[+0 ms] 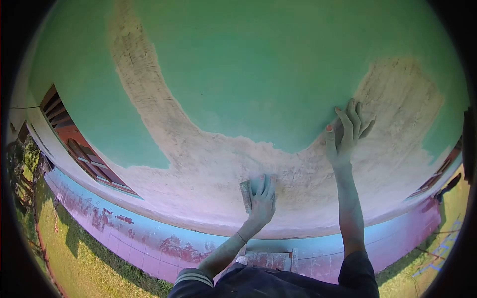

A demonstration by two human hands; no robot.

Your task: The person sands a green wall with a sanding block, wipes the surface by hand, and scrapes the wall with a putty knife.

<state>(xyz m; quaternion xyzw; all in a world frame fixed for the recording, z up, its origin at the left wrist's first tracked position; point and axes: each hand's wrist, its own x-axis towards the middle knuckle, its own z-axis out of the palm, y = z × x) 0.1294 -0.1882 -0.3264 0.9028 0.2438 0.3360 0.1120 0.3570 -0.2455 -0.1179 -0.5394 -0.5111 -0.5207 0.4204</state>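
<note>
One block point(246, 196) seems partly hidden by left hand point(263, 202).

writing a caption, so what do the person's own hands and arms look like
Both hands, left and right, are bare and ungloved. Dark short sleeves cover the upper arms, the left with pale stripes. A thin dark band circles the left wrist.

The left hand point(262, 201) presses a flat block point(246, 196) against the patchy green wall point(238, 64), the right hand point(348, 134) touching it higher up.
</note>
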